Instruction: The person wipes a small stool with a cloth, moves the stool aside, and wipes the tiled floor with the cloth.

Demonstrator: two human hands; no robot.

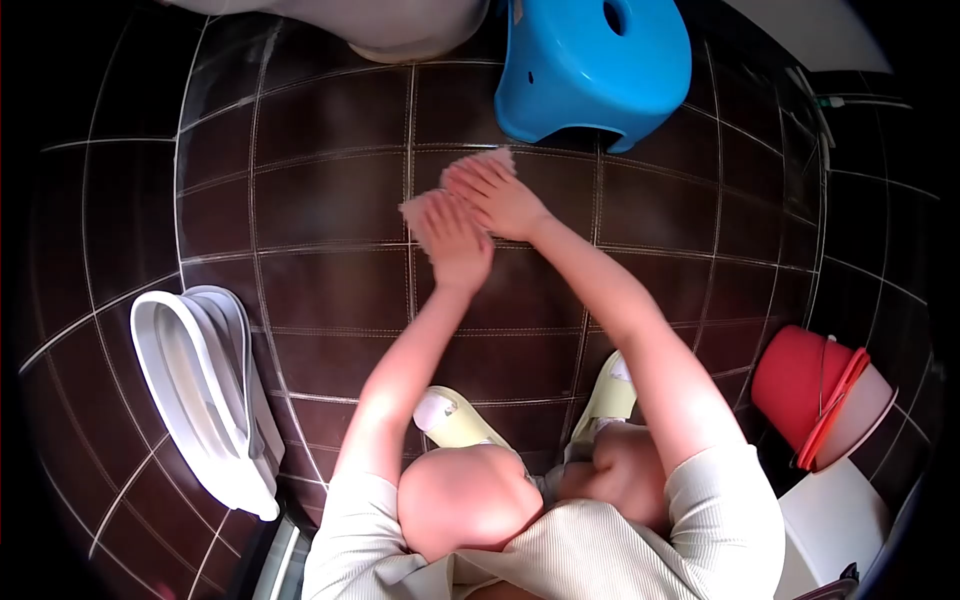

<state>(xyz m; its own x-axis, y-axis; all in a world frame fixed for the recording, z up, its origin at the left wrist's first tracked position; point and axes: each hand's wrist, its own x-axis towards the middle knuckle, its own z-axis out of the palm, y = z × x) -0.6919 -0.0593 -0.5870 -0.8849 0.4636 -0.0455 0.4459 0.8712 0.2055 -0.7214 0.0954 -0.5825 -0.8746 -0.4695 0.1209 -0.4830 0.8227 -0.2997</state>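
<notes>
A pink cloth (420, 213) lies on the dark tiled floor (330, 290), pressed down under both hands. My left hand (455, 240) rests flat on its lower left part, fingers extended. Just up and to the right, my right hand (495, 198) lies flat on the cloth's upper part, its fingers spread a little. The two hands almost touch, and the cloth's edges show around the fingers. Whether it is one cloth or two I cannot tell.
A blue plastic stool (600, 70) stands just beyond my right hand. The white toilet base (410, 30) is at the top. White basins (200, 390) lean at the left. Red buckets (810, 390) lie at the right. My slippered feet (460, 418) are below the hands.
</notes>
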